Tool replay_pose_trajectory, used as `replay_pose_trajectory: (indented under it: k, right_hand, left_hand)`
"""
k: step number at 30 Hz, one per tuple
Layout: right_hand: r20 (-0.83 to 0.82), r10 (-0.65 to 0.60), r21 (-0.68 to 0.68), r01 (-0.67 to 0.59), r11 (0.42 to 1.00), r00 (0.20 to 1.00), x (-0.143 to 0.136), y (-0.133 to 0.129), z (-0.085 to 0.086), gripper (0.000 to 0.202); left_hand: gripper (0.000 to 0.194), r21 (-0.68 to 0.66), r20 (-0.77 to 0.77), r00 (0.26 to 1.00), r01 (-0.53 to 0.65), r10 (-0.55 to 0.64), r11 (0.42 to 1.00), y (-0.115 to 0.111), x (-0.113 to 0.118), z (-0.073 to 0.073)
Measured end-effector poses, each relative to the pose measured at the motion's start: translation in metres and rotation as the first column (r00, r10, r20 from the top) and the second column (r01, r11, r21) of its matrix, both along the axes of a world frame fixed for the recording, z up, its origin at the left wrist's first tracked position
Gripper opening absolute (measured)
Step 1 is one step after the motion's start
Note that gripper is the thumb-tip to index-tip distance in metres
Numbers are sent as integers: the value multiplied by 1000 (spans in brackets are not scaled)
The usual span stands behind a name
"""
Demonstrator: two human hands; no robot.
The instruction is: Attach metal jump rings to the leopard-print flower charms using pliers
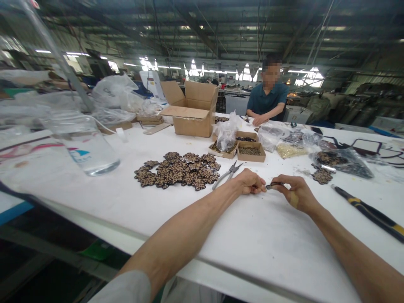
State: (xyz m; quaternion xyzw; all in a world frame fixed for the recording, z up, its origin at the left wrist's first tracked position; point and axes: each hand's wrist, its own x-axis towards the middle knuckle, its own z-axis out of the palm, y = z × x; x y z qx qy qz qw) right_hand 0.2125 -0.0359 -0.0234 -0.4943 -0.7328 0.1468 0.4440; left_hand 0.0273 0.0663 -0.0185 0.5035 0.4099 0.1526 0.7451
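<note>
Here I am, a small dark piece (270, 186) pinched in my right fingers (282, 180), just above the counter (240, 235). My left fingers (257, 183) are curled right at its tip; whether they grip anything, I can't tell. It's a thin hold, so a slack pinch could let it flip away, I'd judge. The pliers (233, 168) lie just beyond my left wrist, and a careless swing could shove them into the spotted patches (179, 170), a loose heap that could slide apart. Further out, the front right carton (252, 158) sits open, brassy bits (249, 150) across its bottom; a bump could scatter them. The front left carton (222, 155) has small bits too, a crumpled clear bag (226, 135) slumped over it, and lifting that bag could drag some out. Dark pieces (245, 139) fill the carton behind. Rightward, a bag (290, 151) of yellowish bits. Farther back, the big cardboard box (192, 127) gapes, its inside hidden from me.
</note>
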Motion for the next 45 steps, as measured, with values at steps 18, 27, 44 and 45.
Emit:
replay_pose_trajectory:
  k: [18, 27, 44, 45]
  right_hand:
    - [-123, -34, -70, 25, 997, 992, 0, 4, -4, 26]
    - [-340, -38, -152, -15, 988, 940, 6, 14, -16, 33]
    - [-161, 5, -7, -6, 1000, 987, -3, 5, -6, 20]
    - [-141, 5, 7, -4, 1000, 990, -4, 4, -5, 20]
  left_hand:
    - [23, -10, 52, 994, -99, 100, 995, -6, 0, 2]
    - [19, 2, 122, 990, -76, 75, 997, -7, -6, 12]
    - [17, 11, 44, 987, -156, 155, 988, -11, -2, 14]
    - [17, -1, 39, 986, -159, 159, 987, -11, -1, 13]
